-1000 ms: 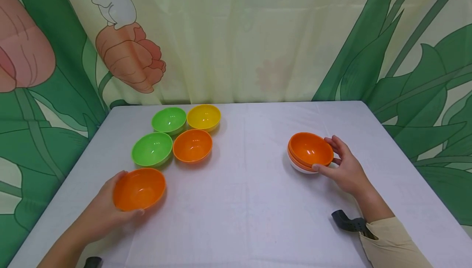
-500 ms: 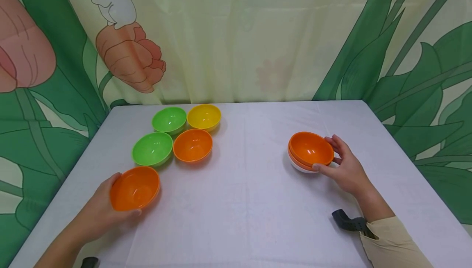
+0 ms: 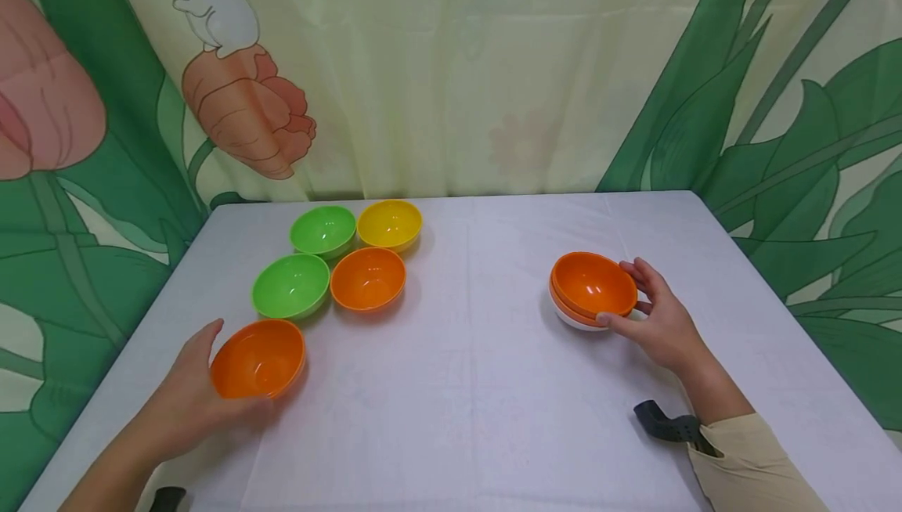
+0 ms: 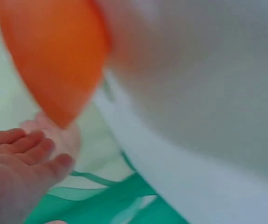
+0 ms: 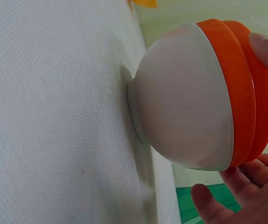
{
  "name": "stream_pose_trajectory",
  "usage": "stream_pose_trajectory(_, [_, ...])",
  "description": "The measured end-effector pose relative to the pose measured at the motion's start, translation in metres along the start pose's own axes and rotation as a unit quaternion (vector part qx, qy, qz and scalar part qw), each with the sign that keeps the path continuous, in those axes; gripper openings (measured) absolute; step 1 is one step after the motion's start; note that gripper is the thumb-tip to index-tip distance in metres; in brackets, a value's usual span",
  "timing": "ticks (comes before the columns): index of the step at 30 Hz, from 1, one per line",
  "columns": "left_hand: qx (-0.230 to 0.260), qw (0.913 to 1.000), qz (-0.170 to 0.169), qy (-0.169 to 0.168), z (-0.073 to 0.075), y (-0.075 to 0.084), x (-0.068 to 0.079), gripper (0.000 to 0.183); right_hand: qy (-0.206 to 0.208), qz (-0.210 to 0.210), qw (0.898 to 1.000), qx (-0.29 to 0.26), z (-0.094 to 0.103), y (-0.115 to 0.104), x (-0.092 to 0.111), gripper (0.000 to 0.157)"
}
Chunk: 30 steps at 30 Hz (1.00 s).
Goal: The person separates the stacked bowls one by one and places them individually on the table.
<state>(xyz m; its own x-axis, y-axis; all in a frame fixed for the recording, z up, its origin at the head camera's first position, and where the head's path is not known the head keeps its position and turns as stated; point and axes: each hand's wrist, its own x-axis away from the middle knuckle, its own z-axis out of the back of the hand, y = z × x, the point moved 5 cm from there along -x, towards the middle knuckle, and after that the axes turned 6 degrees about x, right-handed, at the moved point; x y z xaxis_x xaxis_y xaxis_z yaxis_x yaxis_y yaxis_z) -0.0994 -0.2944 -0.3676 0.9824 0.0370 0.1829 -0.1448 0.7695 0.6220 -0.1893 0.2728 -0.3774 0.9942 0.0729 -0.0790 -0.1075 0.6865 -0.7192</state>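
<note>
At the left front, an orange bowl (image 3: 257, 357) stands on the table, and my left hand (image 3: 185, 402) is spread around its near left side. In the left wrist view the fingers of this hand (image 4: 24, 163) lie apart from the bowl (image 4: 54, 51). On the right, my right hand (image 3: 661, 326) pinches the rim of the top orange bowl (image 3: 593, 283) between thumb and fingers. That bowl sits in a second orange bowl (image 5: 232, 88), which sits in a white bowl (image 5: 185, 98) with its foot on the tablecloth.
Behind the left bowl stand two green bowls (image 3: 291, 285), a yellow bowl (image 3: 390, 225) and another orange bowl (image 3: 369, 279), close together. A white cloth covers the table (image 3: 465, 410). A printed curtain (image 3: 451, 73) hangs at the back.
My left hand first shifts its orange bowl slightly left, then loosens its fingers from it, and the bowl stays in place. The right hand and its stack hold still.
</note>
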Motion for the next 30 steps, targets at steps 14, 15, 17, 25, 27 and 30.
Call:
stream_pose_trajectory(14, [0.064,0.9811,-0.183,-0.006,-0.02,0.133,-0.014,0.123,-0.01,-0.026,1.0,-0.005,-0.002,0.005,0.001,0.109])
stream_pose_trajectory(15, [0.075,0.9782,-0.193,-0.013,-0.025,0.14,-0.017,0.122,-0.012,-0.029,0.999,-0.008,-0.003,0.006,0.0,0.11])
stream_pose_trajectory(17, [0.089,0.9737,-0.207,-0.028,-0.034,0.156,-0.023,0.121,-0.015,-0.036,0.999,-0.012,-0.004,0.006,0.001,0.113])
stream_pose_trajectory(25, [0.106,0.9465,-0.297,-0.066,-0.075,0.214,-0.051,0.114,-0.014,-0.047,0.999,-0.013,-0.003,0.007,0.001,0.115])
stream_pose_trajectory(27, [0.103,0.9471,-0.291,-0.086,-0.086,0.226,-0.059,0.113,-0.014,-0.046,0.999,-0.014,-0.003,0.008,0.001,0.115])
stream_pose_trajectory(30, [0.093,0.9481,-0.28,-0.117,-0.101,0.242,-0.07,0.112,-0.014,-0.043,0.999,-0.016,-0.005,0.008,0.002,0.115])
